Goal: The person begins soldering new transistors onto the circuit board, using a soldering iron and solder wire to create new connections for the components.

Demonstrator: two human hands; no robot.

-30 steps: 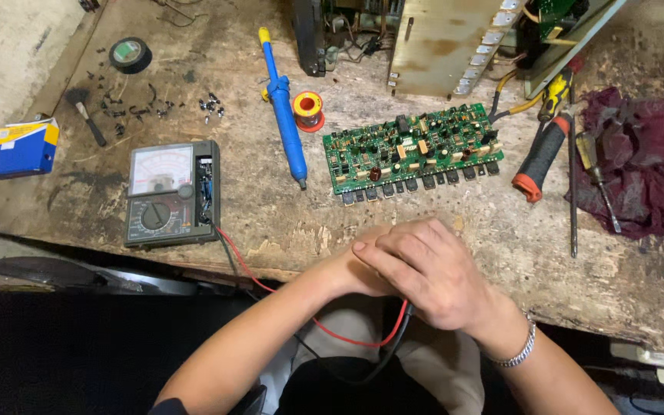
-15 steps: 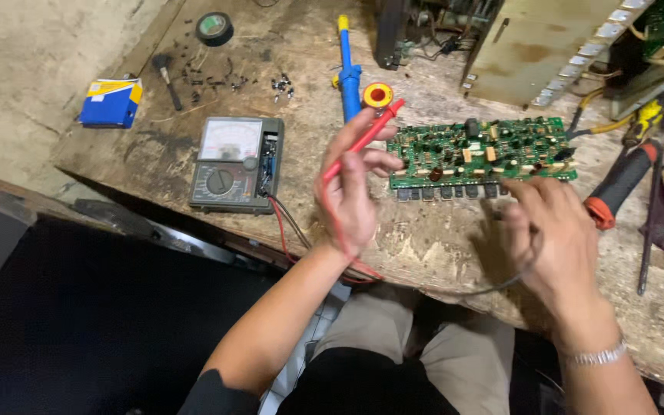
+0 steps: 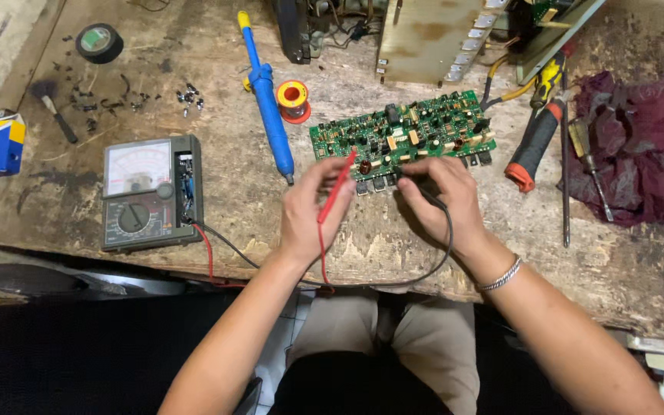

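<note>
Head | left hand (image 3: pixel 313 211) grips red probe (image 3: pixel 337 188) | right hand (image 3: pixel 441 196) grips black probe (image 3: pixel 423 192) | circuit board (image 3: pixel 401 138) beside blue solder sucker (image 3: pixel 267 104)

Both forearms reach up from the bottom edge, angled in toward each other, bare to above the elbow. Left hand (image 3: pixel 310 211) back up, thumb and fingers pinched closed around a thin rod. Right hand (image 3: pixel 443 196) palm down, fingers curled shut in a pen-like grip, wrist slightly bent.
</note>
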